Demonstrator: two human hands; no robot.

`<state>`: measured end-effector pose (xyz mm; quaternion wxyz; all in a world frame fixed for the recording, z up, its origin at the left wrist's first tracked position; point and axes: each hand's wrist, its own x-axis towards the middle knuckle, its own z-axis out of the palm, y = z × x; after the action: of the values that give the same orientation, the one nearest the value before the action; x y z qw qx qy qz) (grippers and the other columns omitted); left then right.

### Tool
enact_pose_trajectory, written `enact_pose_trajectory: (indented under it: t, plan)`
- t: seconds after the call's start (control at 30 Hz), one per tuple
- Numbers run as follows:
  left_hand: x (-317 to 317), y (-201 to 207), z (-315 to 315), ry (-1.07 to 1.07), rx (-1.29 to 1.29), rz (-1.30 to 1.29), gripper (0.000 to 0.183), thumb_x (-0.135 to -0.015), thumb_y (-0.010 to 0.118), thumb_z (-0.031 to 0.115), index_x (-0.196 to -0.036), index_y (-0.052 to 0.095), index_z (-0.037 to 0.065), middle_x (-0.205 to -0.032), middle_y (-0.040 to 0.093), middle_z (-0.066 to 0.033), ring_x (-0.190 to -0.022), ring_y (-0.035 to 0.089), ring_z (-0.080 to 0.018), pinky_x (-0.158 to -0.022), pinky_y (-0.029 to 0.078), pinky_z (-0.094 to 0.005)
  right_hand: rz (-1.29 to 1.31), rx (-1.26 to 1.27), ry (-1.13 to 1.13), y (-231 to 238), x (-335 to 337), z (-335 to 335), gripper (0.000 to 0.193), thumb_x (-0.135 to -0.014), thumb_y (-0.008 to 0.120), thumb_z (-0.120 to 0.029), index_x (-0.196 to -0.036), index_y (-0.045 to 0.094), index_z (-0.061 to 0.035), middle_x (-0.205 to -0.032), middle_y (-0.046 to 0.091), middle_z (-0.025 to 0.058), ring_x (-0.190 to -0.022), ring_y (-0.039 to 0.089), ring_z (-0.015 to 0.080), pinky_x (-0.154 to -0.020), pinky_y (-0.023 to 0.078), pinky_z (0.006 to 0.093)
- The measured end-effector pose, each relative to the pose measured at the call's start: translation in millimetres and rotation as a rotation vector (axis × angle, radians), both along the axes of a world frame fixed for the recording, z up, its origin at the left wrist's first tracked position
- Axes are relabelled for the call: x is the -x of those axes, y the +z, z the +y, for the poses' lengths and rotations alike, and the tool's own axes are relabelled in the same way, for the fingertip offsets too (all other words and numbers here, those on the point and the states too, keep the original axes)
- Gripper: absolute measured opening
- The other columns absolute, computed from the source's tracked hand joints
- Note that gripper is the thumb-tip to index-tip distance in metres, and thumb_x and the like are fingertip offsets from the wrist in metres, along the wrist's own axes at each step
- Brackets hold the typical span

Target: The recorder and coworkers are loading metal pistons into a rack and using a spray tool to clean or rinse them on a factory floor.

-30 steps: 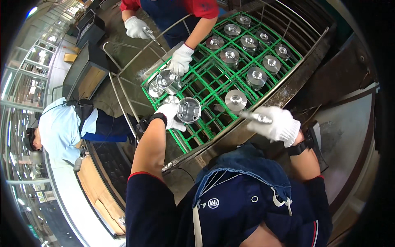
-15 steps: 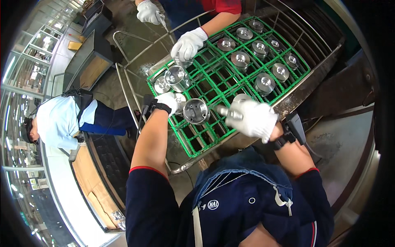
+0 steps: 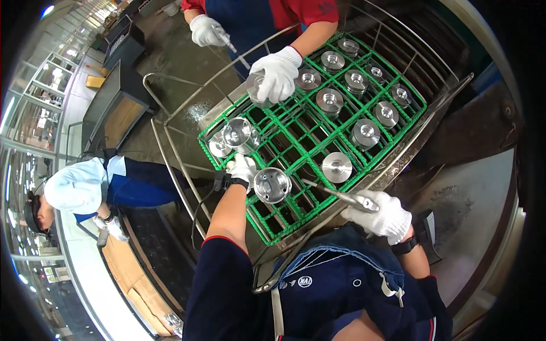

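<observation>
Two white-gloved hands belong to the person wearing the camera: the left hand (image 3: 243, 169) is closed around a shiny metal piston (image 3: 272, 185), holding it over the near edge of the green grid tray (image 3: 296, 131) with its hollow open end turned up toward the camera, and the right hand (image 3: 382, 213) is wrapped around the grip of a slim metal air nozzle (image 3: 333, 193), whose thin tube slants up and left so that its tip lies just beside the held piston. That tray sits tilted in a steel wire basket (image 3: 170, 142), and several of its square cells hold more pistons standing crown up, most of them in the far right cells, with one lone piston (image 3: 336, 167) in a near cell just above the nozzle tube and two more (image 3: 238, 133) at the left corner close to the left hand. Across the basket a second person in a red top and dark apron has one gloved hand (image 3: 277, 74) clamped over another piston at the tray's far edge, and the other gloved hand (image 3: 208, 30) gripping a thin tool. Off to the left, a third person in a light blue cap (image 3: 74, 184) bends low beside the basket
</observation>
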<state>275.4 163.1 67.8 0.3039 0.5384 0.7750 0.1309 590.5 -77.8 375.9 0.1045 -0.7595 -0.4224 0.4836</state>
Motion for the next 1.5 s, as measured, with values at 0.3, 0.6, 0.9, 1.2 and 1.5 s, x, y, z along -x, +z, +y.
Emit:
enact_pose_trajectory:
  t: [0.3, 0.6, 0.9, 1.2, 1.5]
  plan:
    - [-32, 177, -32, -0.555, 0.166, 0.602, 0.062, -0.075, 0.070, 0.025, -0.128, 0.045, 0.006, -0.124, 0.053, -0.0275, -0.110, 0.060, -0.0405, -0.091, 0.051, -0.0425, 0.057, -0.253, 0.164, -11, -13, -5, 0.033, -0.080, 0.074, -0.039, -0.103, 0.072, -0.0162, -0.079, 0.071, 0.0060, -0.065, 0.068, 0.0190, -0.063, 0.054, 0.0313]
    - [-30, 297, -79, -0.390, -0.247, 0.191, 0.093, -0.056, 0.085, 0.019, -0.134, 0.037, -0.002, -0.125, 0.054, -0.0213, -0.104, 0.063, -0.0336, -0.086, 0.054, -0.0416, 0.375, -0.197, 0.174, -4, -26, -21, 0.034, -0.082, 0.077, -0.030, -0.107, 0.070, -0.0085, -0.075, 0.070, 0.0036, -0.052, 0.062, 0.0092, -0.046, 0.048, 0.0244]
    - [-95, 309, -119, -0.736, -0.579, -1.112, 0.122, -0.068, 0.084, 0.001, -0.150, -0.005, 0.010, -0.135, 0.043, -0.0255, -0.107, 0.062, -0.0346, -0.082, 0.058, -0.0429, 0.589, -0.278, -0.149, 19, -54, -52, 0.034, -0.074, 0.085, -0.020, -0.100, 0.070, -0.0054, -0.068, 0.065, 0.0015, -0.049, 0.057, 0.0087, -0.042, 0.047, 0.0237]
    - [-141, 333, -133, 0.010, 0.490, -1.577, 0.056, -0.084, 0.056, 0.069, -0.104, 0.052, 0.016, -0.098, 0.063, -0.0061, -0.082, 0.061, -0.0244, -0.056, 0.044, -0.0384, 0.462, -0.593, -0.726, -7, -62, -93, 0.049, -0.069, 0.087, -0.011, -0.111, 0.065, 0.0000, -0.086, 0.069, 0.0031, -0.074, 0.061, 0.0086, -0.066, 0.052, 0.0268]
    - [-116, 257, -128, -0.640, -0.378, -0.919, 0.113, -0.070, 0.079, -0.012, -0.152, 0.013, 0.027, -0.129, 0.051, -0.0176, -0.102, 0.063, -0.0258, -0.078, 0.058, -0.0397, 0.461, -0.631, -0.655, 5, -32, -68, 0.030, -0.077, 0.073, -0.006, -0.103, 0.062, 0.0015, -0.070, 0.064, 0.0073, -0.043, 0.054, 0.0133, -0.041, 0.044, 0.0284]
